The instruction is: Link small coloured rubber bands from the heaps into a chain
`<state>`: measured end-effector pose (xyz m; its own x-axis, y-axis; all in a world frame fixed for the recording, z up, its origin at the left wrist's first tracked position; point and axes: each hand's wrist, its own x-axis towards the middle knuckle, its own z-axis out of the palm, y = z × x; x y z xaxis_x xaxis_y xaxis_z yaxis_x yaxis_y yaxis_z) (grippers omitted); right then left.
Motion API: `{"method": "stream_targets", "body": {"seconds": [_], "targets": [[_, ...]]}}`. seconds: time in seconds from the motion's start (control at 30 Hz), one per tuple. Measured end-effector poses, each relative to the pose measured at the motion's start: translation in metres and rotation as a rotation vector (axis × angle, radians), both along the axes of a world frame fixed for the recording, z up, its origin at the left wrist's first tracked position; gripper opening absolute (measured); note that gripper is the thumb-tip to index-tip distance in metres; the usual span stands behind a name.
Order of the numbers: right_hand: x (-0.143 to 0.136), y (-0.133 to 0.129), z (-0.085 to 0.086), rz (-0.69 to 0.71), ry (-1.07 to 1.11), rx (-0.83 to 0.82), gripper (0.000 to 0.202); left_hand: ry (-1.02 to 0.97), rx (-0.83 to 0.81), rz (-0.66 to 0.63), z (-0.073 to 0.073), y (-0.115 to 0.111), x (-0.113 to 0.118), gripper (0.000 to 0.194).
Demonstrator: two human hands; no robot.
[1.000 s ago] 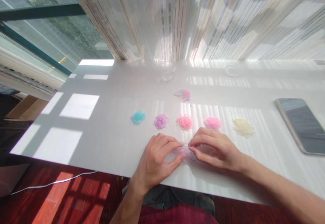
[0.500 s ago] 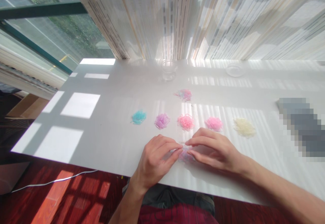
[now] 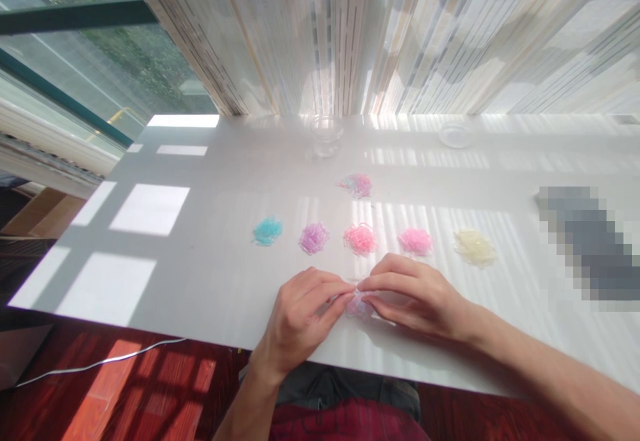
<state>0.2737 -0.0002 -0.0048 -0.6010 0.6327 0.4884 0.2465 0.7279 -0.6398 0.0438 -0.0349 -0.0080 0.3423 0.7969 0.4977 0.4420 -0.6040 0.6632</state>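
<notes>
Two hands meet at the near edge of the desk (image 3: 210, 274), fingertips pinched together over a small mixed clump of thin rubber bands (image 3: 359, 306), pink and pale purple. The left hand (image 3: 300, 318) curls with thumb and forefinger closed on the clump's left side; the right hand (image 3: 417, 294) pinches its right side, so both are clamped on the same little tangle, which rests on the desk between them.

Just beyond the clump, a row of sorted heaps runs across the desk: a teal pile (image 3: 267, 231) farthest left, then a purple pile (image 3: 313, 238), a coral-pink pile (image 3: 360, 239) straight behind the clump, a bright pink pile (image 3: 415, 242) just behind the right hand, and a cream pile (image 3: 475, 248) farthest right. Farther back from the clump lies another mixed pile (image 3: 356, 185) of pink and bluish bands. At the desk's far edge, behind that, stand a clear glass cup (image 3: 326, 136) and, to the right, a shallow clear dish (image 3: 456, 136). A blurred dark object (image 3: 585, 244) lies well to the right of the clump. Striped curtains (image 3: 400, 34) hang behind the desk.
</notes>
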Motion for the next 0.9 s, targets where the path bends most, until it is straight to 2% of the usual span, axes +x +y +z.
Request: {"method": "stream_targets", "body": {"seconds": [0.63,0.9], "targets": [[0.0012,0.0012,0.0033,-0.025,0.021,-0.016,0.013,-0.005,-0.011,0.023,-0.0006,-0.0008,-0.0002,0.015],[0.0004,0.0019,0.0011,-0.030,0.009,0.032,0.011,0.012,-0.009,0.033,0.0002,-0.0001,-0.0001,0.013]]}}
